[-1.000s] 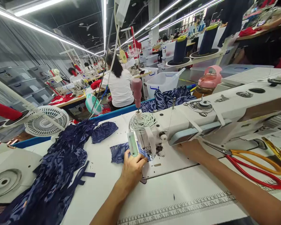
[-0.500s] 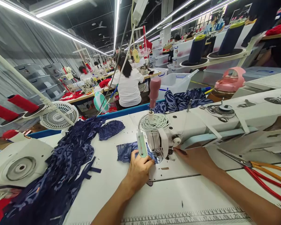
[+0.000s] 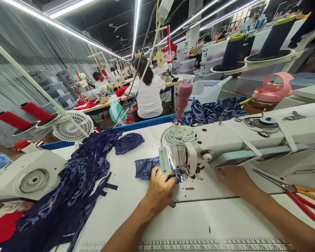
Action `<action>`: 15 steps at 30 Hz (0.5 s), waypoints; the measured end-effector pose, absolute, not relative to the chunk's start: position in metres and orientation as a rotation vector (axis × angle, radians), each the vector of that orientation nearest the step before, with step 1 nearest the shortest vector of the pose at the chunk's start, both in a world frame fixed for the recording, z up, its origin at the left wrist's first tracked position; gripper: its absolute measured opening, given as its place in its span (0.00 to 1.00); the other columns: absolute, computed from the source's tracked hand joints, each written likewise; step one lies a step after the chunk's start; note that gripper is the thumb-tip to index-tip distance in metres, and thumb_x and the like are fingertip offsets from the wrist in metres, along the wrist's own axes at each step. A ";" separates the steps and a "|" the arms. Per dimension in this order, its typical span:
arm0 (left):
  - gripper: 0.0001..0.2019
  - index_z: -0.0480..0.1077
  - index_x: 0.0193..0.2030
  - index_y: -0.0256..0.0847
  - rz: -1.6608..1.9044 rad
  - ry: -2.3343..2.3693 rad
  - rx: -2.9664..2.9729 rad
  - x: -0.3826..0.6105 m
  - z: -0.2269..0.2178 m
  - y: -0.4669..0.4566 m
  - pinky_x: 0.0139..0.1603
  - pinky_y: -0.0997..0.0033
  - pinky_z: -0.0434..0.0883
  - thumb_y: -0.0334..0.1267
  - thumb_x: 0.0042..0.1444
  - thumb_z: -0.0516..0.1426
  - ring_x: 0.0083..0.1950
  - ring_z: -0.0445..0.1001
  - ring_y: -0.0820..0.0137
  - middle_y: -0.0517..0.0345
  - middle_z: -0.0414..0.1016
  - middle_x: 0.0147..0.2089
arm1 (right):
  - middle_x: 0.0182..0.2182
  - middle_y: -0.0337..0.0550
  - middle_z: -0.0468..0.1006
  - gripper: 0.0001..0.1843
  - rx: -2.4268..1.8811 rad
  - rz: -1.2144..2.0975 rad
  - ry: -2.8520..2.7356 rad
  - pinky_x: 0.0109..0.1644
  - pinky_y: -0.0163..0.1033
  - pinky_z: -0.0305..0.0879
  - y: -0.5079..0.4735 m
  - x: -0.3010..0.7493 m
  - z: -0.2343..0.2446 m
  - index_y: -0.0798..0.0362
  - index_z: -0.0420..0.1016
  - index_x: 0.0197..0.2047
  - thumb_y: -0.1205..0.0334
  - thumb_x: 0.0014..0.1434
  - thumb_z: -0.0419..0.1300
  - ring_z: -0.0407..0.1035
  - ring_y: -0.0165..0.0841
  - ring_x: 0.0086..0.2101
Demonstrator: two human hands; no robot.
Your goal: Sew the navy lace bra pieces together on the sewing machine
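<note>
Best to guide the blue cloth (image 3: 146, 168) evenly without tugging, keeping it flat on the table (image 3: 107, 206), just left of and partly hidden by the head of the sewing machine (image 3: 223, 140). Resting on the cloth with the left hand (image 3: 161, 189), with forearm slanted and fingers bent close; cannot tell whether pinching or only pressing. Reaching beneath the machine's arm with the right hand (image 3: 232, 177), with fingers hidden; cannot tell any grip.

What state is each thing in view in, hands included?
Navy fabric piece: spread out, slightly rumpled
Left hand: fingers bent, on that piece
Right hand: below the sewing machine's arm, partly hidden
Dark fabric pile: heaped, rumpled
Pale cord: coiled
Scissors: blades look closed
Ceiling lights: lit
White fan: running or not unclear
</note>
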State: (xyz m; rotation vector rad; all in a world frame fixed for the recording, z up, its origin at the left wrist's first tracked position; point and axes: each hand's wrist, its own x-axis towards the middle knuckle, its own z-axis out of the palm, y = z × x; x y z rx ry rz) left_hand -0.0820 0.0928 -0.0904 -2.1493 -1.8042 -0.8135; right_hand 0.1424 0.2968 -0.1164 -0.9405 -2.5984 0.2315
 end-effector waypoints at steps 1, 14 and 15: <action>0.19 0.74 0.46 0.39 -0.832 -1.797 -2.146 -0.082 -0.091 0.093 0.54 0.54 0.63 0.20 0.51 0.53 0.50 0.75 0.60 0.51 0.78 0.48 | 0.30 0.37 0.74 0.19 -0.971 0.253 -2.622 0.35 0.38 0.68 0.298 0.142 -0.116 0.53 0.74 0.40 0.45 0.69 0.55 0.67 0.28 0.28; 0.08 0.76 0.42 0.37 -1.665 -2.585 -2.079 -0.057 -0.067 0.089 0.28 0.74 0.61 0.34 0.60 0.56 0.25 0.63 0.75 0.61 0.68 0.28 | 0.35 0.43 0.78 0.15 -0.659 0.761 -2.601 0.39 0.41 0.69 0.232 0.126 -0.083 0.48 0.67 0.41 0.55 0.72 0.42 0.74 0.36 0.34; 0.08 0.76 0.41 0.36 -1.854 -2.738 -2.028 -0.054 -0.064 0.088 0.26 0.75 0.60 0.36 0.59 0.57 0.24 0.61 0.76 0.63 0.66 0.26 | 0.36 0.42 0.79 0.15 -0.619 0.812 -2.594 0.40 0.40 0.70 0.225 0.125 -0.082 0.47 0.67 0.42 0.53 0.72 0.42 0.74 0.35 0.35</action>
